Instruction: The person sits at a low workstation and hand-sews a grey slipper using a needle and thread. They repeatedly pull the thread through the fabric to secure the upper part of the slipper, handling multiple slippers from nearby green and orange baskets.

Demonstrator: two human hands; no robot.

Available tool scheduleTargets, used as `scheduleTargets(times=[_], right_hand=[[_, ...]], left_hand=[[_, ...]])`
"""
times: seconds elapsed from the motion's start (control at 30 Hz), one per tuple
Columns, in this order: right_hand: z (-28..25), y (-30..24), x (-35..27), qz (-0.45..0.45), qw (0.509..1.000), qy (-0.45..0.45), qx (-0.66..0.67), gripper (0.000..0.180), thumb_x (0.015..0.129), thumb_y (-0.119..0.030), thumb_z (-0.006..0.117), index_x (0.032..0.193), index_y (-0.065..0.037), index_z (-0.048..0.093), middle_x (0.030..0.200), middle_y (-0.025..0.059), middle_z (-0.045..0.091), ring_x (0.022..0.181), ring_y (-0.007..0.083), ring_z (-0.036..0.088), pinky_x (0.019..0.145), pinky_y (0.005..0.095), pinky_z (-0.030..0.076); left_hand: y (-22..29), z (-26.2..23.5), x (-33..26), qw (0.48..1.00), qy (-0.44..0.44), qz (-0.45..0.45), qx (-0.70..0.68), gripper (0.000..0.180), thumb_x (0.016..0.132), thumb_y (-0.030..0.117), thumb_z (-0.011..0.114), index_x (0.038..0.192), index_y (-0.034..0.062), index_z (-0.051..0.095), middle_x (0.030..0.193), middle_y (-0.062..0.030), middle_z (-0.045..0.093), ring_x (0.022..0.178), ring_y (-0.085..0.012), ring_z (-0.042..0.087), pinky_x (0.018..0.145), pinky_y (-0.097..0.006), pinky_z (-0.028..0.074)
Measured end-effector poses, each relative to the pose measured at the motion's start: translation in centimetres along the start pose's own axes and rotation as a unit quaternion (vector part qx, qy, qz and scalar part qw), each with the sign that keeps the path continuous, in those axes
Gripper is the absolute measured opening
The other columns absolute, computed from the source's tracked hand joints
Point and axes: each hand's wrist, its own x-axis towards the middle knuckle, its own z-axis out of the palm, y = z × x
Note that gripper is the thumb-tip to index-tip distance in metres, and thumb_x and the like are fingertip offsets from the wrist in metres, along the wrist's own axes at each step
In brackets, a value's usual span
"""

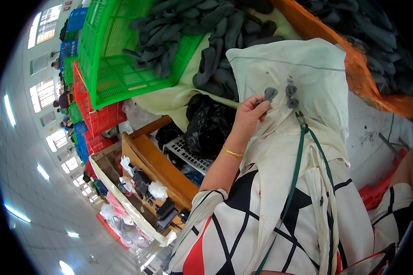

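Observation:
My left hand (251, 112) is closed, pinching a small dark grey piece (270, 94) that looks like rubber between thumb and fingers. It is held over a white cloth-covered surface (307, 55) in front of me. Just right of that hand, another small grey piece (291, 95) lies on the cloth. Below it rest small metal nippers (300, 119), attached to a green strap (297, 178) that runs down over my apron. Of my right side only a bare part of the arm (406, 169) shows at the right edge; the hand is out of view.
Dark grey shoe-shaped pieces (156, 39) fill part of a green plastic crate (119, 59) and spill beside it. More lie in an orange sack (376, 87) at upper right. A black plastic bag (211, 123) and a wooden bench with a drawer (158, 169) stand left.

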Motion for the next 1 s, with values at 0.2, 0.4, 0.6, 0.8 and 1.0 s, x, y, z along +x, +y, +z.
scheduleTargets(times=[0.2, 0.4, 0.6, 0.8, 1.0], right_hand=[[0.0, 0.0, 0.1, 0.001, 1.000, 0.005, -0.008, 0.016, 0.099, -0.016, 0.055, 0.110, -0.009, 0.064, 0.079, -0.0012, 0.063, 0.066, 0.0078, 0.055, 0.055, 0.0242, 0.042], [-1.0, 0.0, 0.0, 0.002, 1.000, 0.014, -0.020, 0.016, 0.098, -0.014, 0.057, 0.110, -0.009, 0.065, 0.081, -0.0006, 0.065, 0.068, 0.0079, 0.057, 0.057, 0.0242, 0.044], [-3.6, -0.6, 1.1, 0.021, 0.997, 0.053, -0.061, 0.015, 0.097, -0.013, 0.059, 0.109, -0.009, 0.067, 0.083, 0.0000, 0.067, 0.070, 0.0080, 0.059, 0.058, 0.0242, 0.045], [-4.3, 4.8, 3.0, 0.188, 0.977, 0.020, -0.099, 0.015, 0.096, -0.011, 0.061, 0.109, -0.009, 0.068, 0.085, 0.0006, 0.069, 0.072, 0.0081, 0.061, 0.060, 0.0242, 0.047], [2.5, 10.6, -1.0, 0.135, 0.983, -0.119, -0.046, 0.018, 0.091, -0.003, 0.063, 0.108, -0.007, 0.069, 0.087, 0.0095, 0.069, 0.073, 0.0240, 0.065, 0.066, 0.0310, 0.050]], left_hand=[[-0.1, -0.1, -0.2, 1.000, 0.014, 0.012, -0.005, 0.019, 0.092, 0.015, 0.069, 0.107, 0.0028, 0.067, 0.086, -0.0019, 0.069, 0.066, -0.0042, 0.055, 0.058, -0.018, 0.043], [-0.3, 0.1, 0.0, 0.999, 0.011, 0.049, -0.006, 0.017, 0.092, 0.010, 0.069, 0.106, 0.0009, 0.065, 0.089, 0.0002, 0.066, 0.078, -0.0063, 0.058, 0.069, -0.020, 0.046], [0.1, 0.7, -0.4, 0.996, 0.014, 0.085, 0.007, 0.019, 0.088, 0.002, 0.071, 0.106, 0.0001, 0.064, 0.092, 0.0004, 0.065, 0.081, -0.0068, 0.057, 0.076, -0.021, 0.047], [2.7, 1.8, -1.9, 0.832, 0.006, 0.379, 0.406, 0.028, 0.077, -0.005, 0.076, 0.102, 0.0018, 0.067, 0.099, -0.0069, 0.069, 0.106, -0.0220, 0.064, 0.082, -0.027, 0.052], [5.5, 3.7, -2.2, 0.741, -0.071, 0.476, 0.468, 0.030, 0.069, -0.001, 0.078, 0.094, 0.0046, 0.064, 0.086, -0.0072, 0.068, 0.089, -0.0316, 0.067, 0.078, -0.038, 0.055]])
